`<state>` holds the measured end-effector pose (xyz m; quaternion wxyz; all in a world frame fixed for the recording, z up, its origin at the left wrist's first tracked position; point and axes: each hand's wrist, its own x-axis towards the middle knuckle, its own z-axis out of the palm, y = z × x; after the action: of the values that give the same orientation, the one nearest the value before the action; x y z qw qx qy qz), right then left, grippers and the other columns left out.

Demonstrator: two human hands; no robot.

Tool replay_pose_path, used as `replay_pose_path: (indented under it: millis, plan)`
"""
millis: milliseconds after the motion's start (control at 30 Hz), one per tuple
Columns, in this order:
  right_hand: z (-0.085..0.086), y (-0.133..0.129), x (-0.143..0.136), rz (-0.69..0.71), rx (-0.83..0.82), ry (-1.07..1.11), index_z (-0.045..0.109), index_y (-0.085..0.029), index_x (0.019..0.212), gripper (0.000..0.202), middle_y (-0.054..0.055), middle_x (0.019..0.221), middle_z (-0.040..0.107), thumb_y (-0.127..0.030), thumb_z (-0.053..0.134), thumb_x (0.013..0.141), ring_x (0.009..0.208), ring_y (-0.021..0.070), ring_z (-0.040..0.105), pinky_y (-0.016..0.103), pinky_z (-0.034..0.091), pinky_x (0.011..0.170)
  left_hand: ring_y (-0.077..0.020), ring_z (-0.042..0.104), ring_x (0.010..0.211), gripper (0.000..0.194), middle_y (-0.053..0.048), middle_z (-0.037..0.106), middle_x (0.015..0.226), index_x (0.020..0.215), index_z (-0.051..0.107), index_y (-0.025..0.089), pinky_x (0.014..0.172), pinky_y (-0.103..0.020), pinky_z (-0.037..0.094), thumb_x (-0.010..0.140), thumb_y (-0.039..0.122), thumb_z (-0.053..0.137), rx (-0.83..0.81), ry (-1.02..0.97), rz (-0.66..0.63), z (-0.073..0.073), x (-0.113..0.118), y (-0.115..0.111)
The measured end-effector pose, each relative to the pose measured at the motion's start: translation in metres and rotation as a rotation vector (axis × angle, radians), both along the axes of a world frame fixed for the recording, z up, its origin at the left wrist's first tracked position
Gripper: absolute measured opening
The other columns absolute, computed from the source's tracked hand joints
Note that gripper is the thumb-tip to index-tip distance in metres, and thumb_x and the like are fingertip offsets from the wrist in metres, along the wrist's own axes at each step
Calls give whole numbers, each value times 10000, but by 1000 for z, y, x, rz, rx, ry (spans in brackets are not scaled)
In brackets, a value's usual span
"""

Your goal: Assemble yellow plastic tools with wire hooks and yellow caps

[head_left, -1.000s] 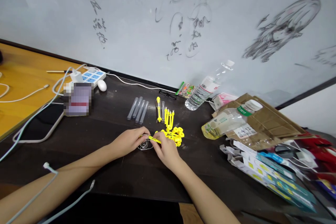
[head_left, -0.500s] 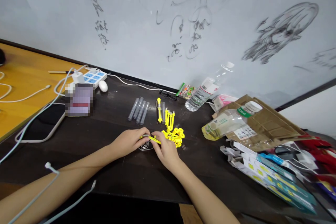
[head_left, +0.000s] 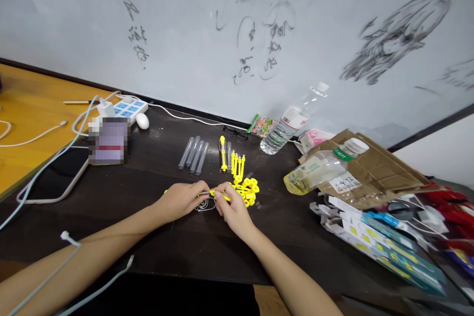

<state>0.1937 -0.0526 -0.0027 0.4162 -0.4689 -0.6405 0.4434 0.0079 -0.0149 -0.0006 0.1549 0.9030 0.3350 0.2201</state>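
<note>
My left hand (head_left: 177, 201) is closed round a yellow plastic rod with a metal spring (head_left: 203, 193) on it; a yellow end peeks out left of the hand. Pinched in my right hand (head_left: 234, 210) is a yellow plastic piece (head_left: 224, 197), which meets the rod's end. Beneath the fingertips lie thin metal rings (head_left: 206, 204). Beside my right hand is a pile of yellow plastic parts (head_left: 252, 190). Behind it stand out several yellow rods (head_left: 238, 165), an assembled yellow tube piece (head_left: 222, 154) and several clear tubes (head_left: 194, 154).
Small springs (head_left: 258, 205) lie right of the pile. A water bottle (head_left: 287, 128), a tea bottle (head_left: 318, 170), cardboard (head_left: 385, 168) and an opened box (head_left: 385, 242) crowd the right side. At left are a phone (head_left: 55, 175), a power strip (head_left: 131, 107) and a mouse (head_left: 142, 121). Cables cross my left forearm.
The yellow pieces between my hands have shifted slightly, and a yellow end now shows left of my left hand. My right fingers have curled more over their piece. The camera view has moved a little.
</note>
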Motion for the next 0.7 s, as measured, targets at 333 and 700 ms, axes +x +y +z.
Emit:
replay_pose_path:
  millis: [333,700]
  plan:
    - [13,19,30,-340,449,-605,562,-187,783,149,47,811,584,-241,464,881,788,189,525,296,388,700,-136,640,787,186,-5,661,877,992,561,203,673,-219,435,954,268,391,260,9,-19,5,-5,-2]
    - [23,24,49,-390,509,-1053,620,-169,877,112,96,877,577,-233,537,835,850,245,510,349,394,706,-164,546,838,155,-34,595,930,939,609,194,749,-261,414,924,242,462,242,178,-157,-3,-4,11]
